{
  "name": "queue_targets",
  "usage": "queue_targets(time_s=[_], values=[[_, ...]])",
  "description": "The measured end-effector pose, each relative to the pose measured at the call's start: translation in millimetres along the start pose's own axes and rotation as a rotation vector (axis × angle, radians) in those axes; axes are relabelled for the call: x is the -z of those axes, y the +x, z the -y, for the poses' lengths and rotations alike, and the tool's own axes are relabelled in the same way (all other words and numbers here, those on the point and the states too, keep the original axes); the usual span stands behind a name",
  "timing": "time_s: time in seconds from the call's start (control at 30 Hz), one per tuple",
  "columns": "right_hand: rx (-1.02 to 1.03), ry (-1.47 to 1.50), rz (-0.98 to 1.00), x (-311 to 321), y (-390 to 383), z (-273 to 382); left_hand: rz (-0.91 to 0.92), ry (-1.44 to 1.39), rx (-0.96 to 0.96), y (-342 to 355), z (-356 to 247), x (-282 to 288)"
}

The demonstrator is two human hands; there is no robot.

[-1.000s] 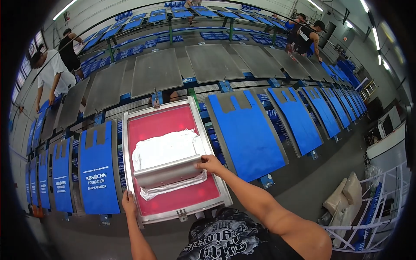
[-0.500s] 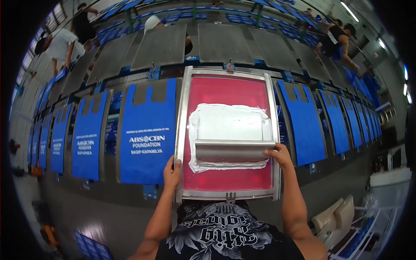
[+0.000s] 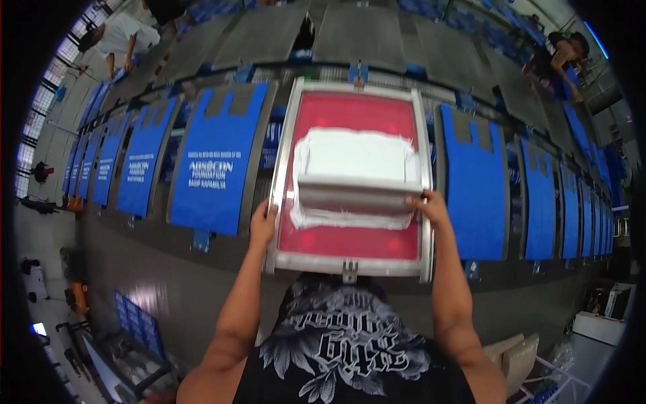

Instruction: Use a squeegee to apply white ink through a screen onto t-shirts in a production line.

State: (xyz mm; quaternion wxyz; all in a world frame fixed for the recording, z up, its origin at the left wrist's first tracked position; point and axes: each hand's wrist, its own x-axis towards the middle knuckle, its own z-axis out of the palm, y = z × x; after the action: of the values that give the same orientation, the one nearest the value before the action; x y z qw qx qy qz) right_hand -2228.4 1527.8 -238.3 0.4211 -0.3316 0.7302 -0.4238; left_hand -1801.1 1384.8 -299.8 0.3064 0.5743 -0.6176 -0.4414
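Observation:
A metal-framed printing screen point(image 3: 350, 246) with red mesh sits in front of me, slightly blurred, with thick white ink point(image 3: 353, 151) spread across its middle. A metal squeegee point(image 3: 356, 195) lies across the lower part of the ink. My left hand point(image 3: 265, 222) is closed on the left side of the frame. My right hand point(image 3: 428, 210) is closed on the squeegee's right end, beside the frame's right rail. What lies under the screen is hidden.
Boards with blue bags point(image 3: 471, 188) line both sides, some printed white point(image 3: 145, 188). Grey boards point(image 3: 363, 34) form a row behind. Co-workers bend at upper left point(image 3: 124, 40) and upper right point(image 3: 558, 54). Blue sheets point(image 3: 138, 323) and a beige bundle point(image 3: 515, 363) sit low at either side.
My view has swung with the screen to a stretch with printed bags at its left and plain ones at its right. The screen appears higher in view. Both hands keep their grips.

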Motion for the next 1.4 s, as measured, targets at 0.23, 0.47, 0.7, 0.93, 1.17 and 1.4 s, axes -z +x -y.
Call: queue_targets(time_s=[0.23,0.47,0.7,0.93,1.17,1.4], values=[[0.047,0.092,0.045,-9.0,7.9,-8.8,-0.020,-0.101,0.109,12.1,1.0,1.8],[0.000,0.085,0.055,-21.5,-7.6,-19.5,-0.003,-0.103,0.105,4.3,25.5,12.0],[0.031,0.081,0.011,-18.5,8.9,-11.8,-0.026,-0.104,0.055,23.6,26.2,-3.4],[0.122,-0.349,-0.075,-5.0,19.8,-46.3,0.020,0.047,-0.024,27.1,21.9,-14.2],[0.200,-0.932,0.152,-27.5,-53.1,44.3,0.024,0.276,-0.294,-10.4,-90.5,31.9],[0.298,-0.979,0.182,-49.9,-57.7,32.6,0.693,0.859,-0.623,16.1,-126.8,-0.9]])
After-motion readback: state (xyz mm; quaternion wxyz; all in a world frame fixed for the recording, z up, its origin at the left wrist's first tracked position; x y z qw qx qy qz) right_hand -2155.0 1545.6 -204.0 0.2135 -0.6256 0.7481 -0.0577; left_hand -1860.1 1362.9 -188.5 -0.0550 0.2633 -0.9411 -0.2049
